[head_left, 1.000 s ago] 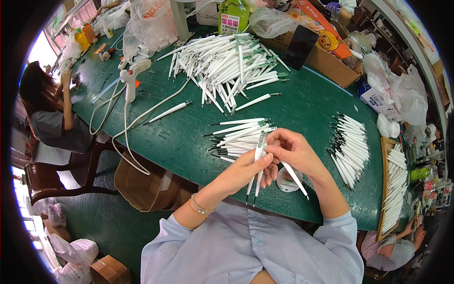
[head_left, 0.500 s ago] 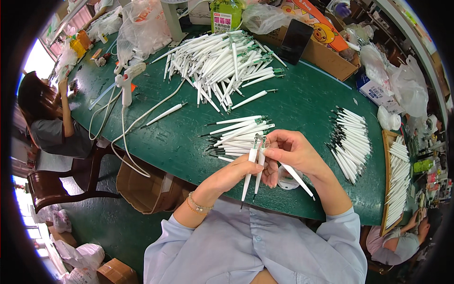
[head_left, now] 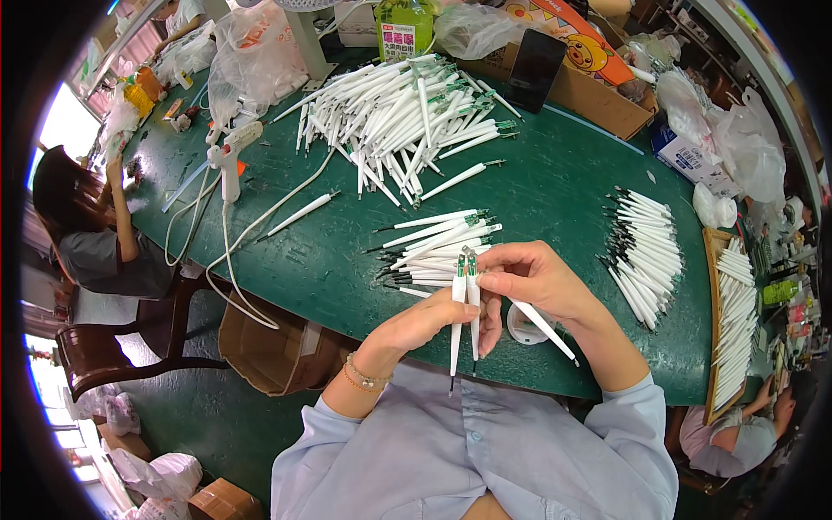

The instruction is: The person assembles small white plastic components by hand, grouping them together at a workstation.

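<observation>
My left hand (head_left: 426,319) pinches a white pen-shaped stick (head_left: 456,336) between thumb and fingers. Right beside it a second white stick (head_left: 474,325) stands nearly parallel, its green circuit-board end level with the first one's. The thumb and forefinger of my right hand (head_left: 529,276) close at the upper end of this pair. A third white stick (head_left: 546,332) slants down to the right from under my right palm, apparently held there. Just beyond my hands lies a small bunch of similar sticks (head_left: 433,247), with green ends and dark tips.
A large heap of white sticks (head_left: 381,113) lies at the back, one loose stick (head_left: 301,213) to its left. At right are a neat row of sticks (head_left: 646,260) and a filled wooden tray (head_left: 709,407). A corded glue gun (head_left: 230,160) stands left; a dark phone (head_left: 535,71) leans behind.
My hands have shifted slightly left, and the two sticks now stand more upright with their green board ends turned into view. The third stick stays under my right hand.
</observation>
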Demonstrator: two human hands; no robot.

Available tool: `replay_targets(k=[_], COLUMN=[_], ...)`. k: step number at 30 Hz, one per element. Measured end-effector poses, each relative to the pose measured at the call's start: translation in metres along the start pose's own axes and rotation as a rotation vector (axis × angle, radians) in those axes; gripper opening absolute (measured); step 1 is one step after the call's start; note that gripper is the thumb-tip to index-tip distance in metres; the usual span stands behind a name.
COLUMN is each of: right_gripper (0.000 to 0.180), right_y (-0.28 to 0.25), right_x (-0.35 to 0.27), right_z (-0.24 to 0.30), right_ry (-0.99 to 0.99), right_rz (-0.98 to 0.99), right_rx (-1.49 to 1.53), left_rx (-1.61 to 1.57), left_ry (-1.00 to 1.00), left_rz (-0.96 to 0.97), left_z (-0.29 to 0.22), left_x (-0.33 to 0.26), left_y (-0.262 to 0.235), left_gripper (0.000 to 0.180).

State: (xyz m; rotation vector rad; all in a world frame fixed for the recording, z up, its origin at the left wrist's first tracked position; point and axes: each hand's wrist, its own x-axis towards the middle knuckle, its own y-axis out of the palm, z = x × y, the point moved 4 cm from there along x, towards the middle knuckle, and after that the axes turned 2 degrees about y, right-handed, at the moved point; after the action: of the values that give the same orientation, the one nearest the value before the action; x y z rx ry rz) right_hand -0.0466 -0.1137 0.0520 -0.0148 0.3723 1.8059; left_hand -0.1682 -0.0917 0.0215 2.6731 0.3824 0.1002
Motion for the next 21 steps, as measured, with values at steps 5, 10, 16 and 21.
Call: replay_targets(k=[5,10,16,21], right_gripper=[0.024,0.024,0.024,0.024], right_y=[0.0008,0.0017,0.0027,0.0034], right_x=[-0.0008,-0.0013,-0.0011,-0.0021], right_z=[0.0004,0.0019,0.0017,0.002], right_ry=[0.009,0.0,0.001,0.02], right_rz=[-0.011,-0.007,-0.009,0.024], right_rx=[-0.001,0.011,-0.003,0.036], left_rx=[-0.017,-0.017,-0.024,-0.031], left_ry=[0.008,0.009,0.005,0.006], left_rz=[-0.008,-0.01,-0.002,0.0], left_z=[-0.0011,-0.0026,-0.0013,-0.0008], left_x=[0.0008,0.0005,-0.0001,-0.0002], left_y=[0.0012,0.0023,0.0009,0.0019], left_gripper=[0.036,0.034,0.032,0.032])
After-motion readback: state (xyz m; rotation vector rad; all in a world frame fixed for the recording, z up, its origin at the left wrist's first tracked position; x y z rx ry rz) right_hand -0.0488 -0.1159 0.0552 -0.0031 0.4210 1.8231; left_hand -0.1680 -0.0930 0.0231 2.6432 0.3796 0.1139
